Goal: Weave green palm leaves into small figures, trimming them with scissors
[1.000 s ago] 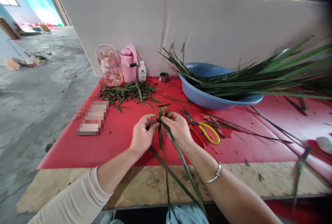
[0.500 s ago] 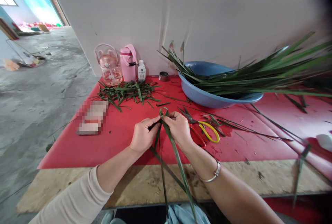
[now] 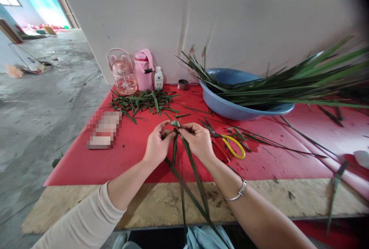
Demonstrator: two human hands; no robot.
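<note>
Long green leaf strips (image 3: 192, 162) meet in a small fold (image 3: 175, 123) above the red-covered wooden desk (image 3: 129, 166), their tails crossing its front edge. The left hand (image 3: 157, 145) curls its fingers on the strips below, forefinger slightly lifted; the right hand (image 3: 199, 143) pinches beside the fold, fingers nearly closed. Steady thumb pressure and flat, untwisted tails should keep it tight.

Bare concrete floor (image 3: 57, 87) and board-topped worktable (image 3: 150, 206) suggest a makeshift workshop.
</note>
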